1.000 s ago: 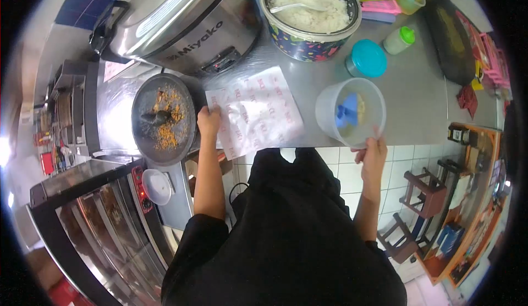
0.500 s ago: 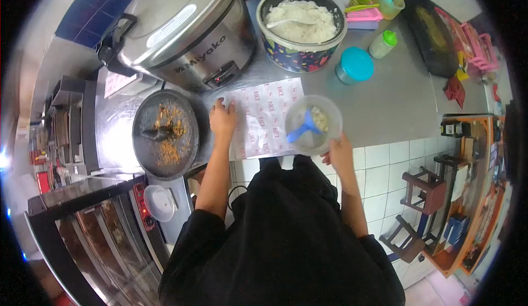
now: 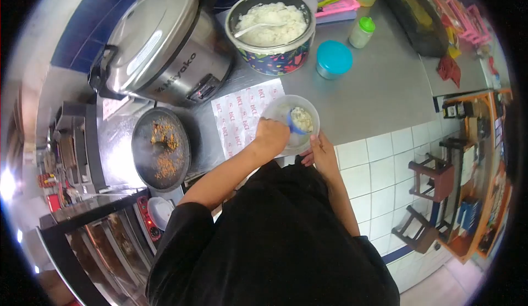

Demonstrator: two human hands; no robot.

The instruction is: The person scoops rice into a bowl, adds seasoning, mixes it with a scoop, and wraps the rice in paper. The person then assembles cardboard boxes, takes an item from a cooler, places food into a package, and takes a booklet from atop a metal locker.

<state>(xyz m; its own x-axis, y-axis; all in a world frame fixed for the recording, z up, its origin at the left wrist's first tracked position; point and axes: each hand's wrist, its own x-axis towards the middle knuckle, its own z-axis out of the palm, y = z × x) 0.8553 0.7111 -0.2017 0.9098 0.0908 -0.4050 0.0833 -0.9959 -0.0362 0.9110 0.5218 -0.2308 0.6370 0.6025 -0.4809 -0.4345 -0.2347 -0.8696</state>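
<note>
Two hands at one translucent tub

Just right of the frame's centre, the tub (image 3: 277,108) is at the counter's (image 3: 379,97) front edge, overlapping the printed paper (image 3: 236,120); whether it rests there is unclear. The left hand (image 3: 271,136) is closed around the blue scoop (image 3: 296,124), whose bowl, inside the tub, has pale food (image 3: 302,119) in it. The right hand (image 3: 320,151) grasps the tub's right side. Above are an open patterned pot (image 3: 275,59) of white rice (image 3: 280,15) and a turquoise-lidded jar (image 3: 334,59). Left of the paper sits a dark round dish (image 3: 144,154) with orange-brown bits (image 3: 166,167); a large Miyako cooker (image 3: 176,64) fills the upper left.
</note>
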